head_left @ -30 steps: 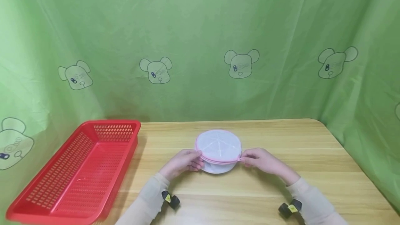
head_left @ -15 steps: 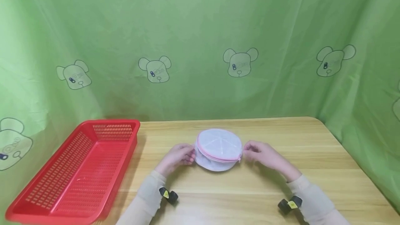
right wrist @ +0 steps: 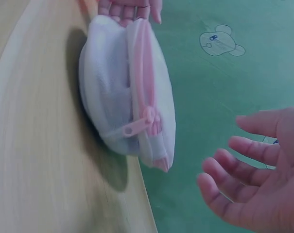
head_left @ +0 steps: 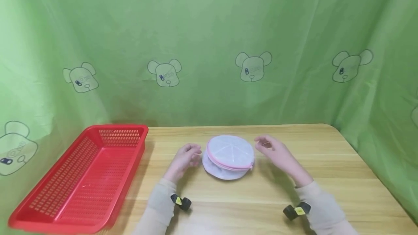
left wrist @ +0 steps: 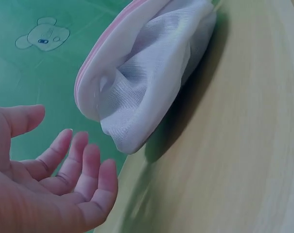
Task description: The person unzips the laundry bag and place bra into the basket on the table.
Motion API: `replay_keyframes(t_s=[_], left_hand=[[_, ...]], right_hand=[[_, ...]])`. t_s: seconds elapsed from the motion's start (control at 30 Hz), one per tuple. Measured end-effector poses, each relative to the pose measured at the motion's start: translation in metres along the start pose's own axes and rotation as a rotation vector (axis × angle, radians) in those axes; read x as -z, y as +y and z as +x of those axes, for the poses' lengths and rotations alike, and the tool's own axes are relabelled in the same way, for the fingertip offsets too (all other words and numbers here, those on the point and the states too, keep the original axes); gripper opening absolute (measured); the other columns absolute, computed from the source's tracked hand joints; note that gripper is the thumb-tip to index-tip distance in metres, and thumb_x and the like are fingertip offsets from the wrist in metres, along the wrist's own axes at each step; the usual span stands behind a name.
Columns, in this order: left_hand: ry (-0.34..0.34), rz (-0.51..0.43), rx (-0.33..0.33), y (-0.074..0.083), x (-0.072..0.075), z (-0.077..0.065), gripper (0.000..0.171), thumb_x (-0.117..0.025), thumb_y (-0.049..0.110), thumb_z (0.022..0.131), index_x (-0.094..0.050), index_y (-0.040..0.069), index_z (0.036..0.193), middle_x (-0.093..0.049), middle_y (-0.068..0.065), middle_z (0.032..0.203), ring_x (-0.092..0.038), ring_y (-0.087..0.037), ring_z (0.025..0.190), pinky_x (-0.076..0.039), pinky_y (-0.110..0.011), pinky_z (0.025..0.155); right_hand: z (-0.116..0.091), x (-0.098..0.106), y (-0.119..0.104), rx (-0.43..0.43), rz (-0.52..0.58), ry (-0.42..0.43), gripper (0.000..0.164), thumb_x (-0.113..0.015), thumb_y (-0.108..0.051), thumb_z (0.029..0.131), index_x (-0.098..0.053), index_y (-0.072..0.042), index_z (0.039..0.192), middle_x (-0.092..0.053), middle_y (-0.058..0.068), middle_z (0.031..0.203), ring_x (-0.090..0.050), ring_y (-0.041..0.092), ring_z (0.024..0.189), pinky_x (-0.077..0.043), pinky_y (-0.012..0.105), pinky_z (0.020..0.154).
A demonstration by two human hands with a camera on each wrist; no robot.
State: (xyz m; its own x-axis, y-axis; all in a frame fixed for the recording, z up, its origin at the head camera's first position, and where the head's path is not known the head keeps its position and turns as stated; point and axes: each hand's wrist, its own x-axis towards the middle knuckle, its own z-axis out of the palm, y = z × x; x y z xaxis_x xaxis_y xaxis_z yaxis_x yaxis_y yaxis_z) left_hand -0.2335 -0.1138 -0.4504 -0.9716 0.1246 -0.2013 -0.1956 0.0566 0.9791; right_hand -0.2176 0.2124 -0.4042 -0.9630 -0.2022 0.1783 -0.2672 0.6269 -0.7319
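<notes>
See green curtain [head_left: 209, 17] up at 12 o'clk, hanging behind everything, then wooden table [head_left: 294, 198] in front of it, down twd 6 o'clk. Spot red basket [head_left: 101, 169] w/ perforated walls at approx 9 o'clk on the tabletop. Find white mesh bag [head_left: 231, 151] near table ctr, resting on the wood, well apart from basket, top panel tipped a bit twd 6 o'clk. Note left hand [head_left: 184, 159] just beside bag at 9 o'clk, not touching per L wrist view: fingers loosely bent, thumb well apart, holding nothing. Note right hand [head_left: 277, 153] near bag at 2 to 3 o'clk, also not touching per R wrist view: fingers softly curved, thumb apart, fairly wide, holding nothing. See pink zip [right wrist: 146, 68] running along bag's edge; judge closed on near stretch, but can't confirm all round w/ far side hidden. Make out zip pull [right wrist: 137, 126] at approx 4 o'clk on bag, clear of any fingers. Judge zipping prob. done or almost; can't name anything left beyond poss. checking hidden part of zip.
</notes>
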Motion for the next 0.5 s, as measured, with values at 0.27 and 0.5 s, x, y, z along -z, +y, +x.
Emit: replay_keyframes(t_s=[0.27,0.5], left_hand=[[0.021,-0.141,-0.068,-0.006,-0.007,0.001,0.053,-0.063,0.028,0.093,-0.048,0.006,0.139,-0.047,-0.016,0.145,-0.046,-0.036,0.133,-0.04,-0.05,0.112],[-0.004,-0.254,-0.104,-0.016,-0.016,0.003,0.059,-0.061,0.021,0.093,-0.04,0.01,0.147,-0.036,-0.013,0.155,-0.036,-0.03,0.142,-0.029,-0.049,0.12]], right_hand=[[0.007,-0.014,-0.014,-0.025,0.105,0.108,0.048,-0.059,-0.024,0.097,-0.047,0.002,0.135,-0.052,0.025,0.134,-0.047,0.039,0.126,-0.046,0.057,0.103],[0.01,-0.039,-0.03,-0.029,0.075,0.161,0.061,-0.061,-0.03,0.095,-0.038,-0.004,0.145,-0.036,0.023,0.15,-0.028,0.042,0.14,-0.028,0.064,0.114]])
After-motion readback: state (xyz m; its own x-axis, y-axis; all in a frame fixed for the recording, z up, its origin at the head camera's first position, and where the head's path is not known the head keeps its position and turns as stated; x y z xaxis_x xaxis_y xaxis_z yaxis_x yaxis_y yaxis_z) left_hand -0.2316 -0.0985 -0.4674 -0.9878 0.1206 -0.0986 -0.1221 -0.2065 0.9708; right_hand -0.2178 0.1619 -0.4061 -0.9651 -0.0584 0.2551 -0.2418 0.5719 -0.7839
